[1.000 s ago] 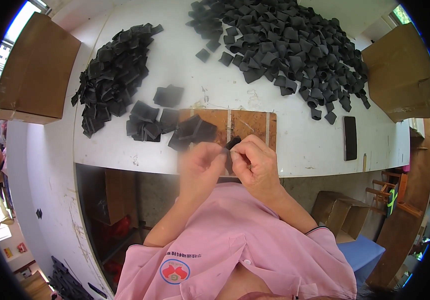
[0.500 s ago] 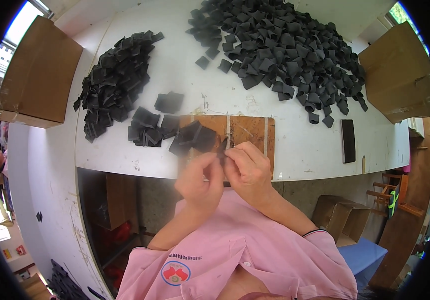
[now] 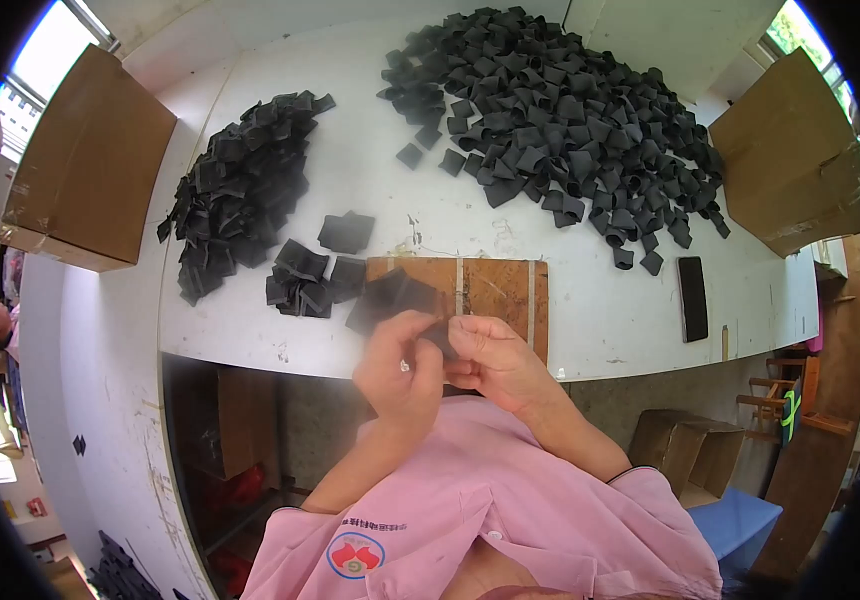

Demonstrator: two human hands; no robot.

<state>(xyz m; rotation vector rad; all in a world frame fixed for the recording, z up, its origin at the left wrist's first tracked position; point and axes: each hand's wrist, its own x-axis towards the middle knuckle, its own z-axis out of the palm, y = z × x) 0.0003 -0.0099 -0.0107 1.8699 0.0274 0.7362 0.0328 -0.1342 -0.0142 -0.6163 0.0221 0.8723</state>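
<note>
My left hand (image 3: 398, 368) and my right hand (image 3: 495, 362) meet at the table's near edge, both pinching one small black fabric piece (image 3: 438, 338) between them. Right behind them lies a wooden board (image 3: 495, 290) with a few black pieces (image 3: 390, 296) resting on its left end. A small stack of flattened black pieces (image 3: 305, 280) sits left of the board, another (image 3: 346, 232) beyond it.
A big heap of black pieces (image 3: 560, 130) covers the far right of the white table (image 3: 610, 320); a second pile (image 3: 240, 195) lies far left. Cardboard boxes stand at left (image 3: 90, 165) and right (image 3: 795, 160). A black flat bar (image 3: 693, 298) lies right of the board.
Both hands stayed together at the table edge, shifting slightly while working the black piece; the pieces on the board's left end have moved a little.
</note>
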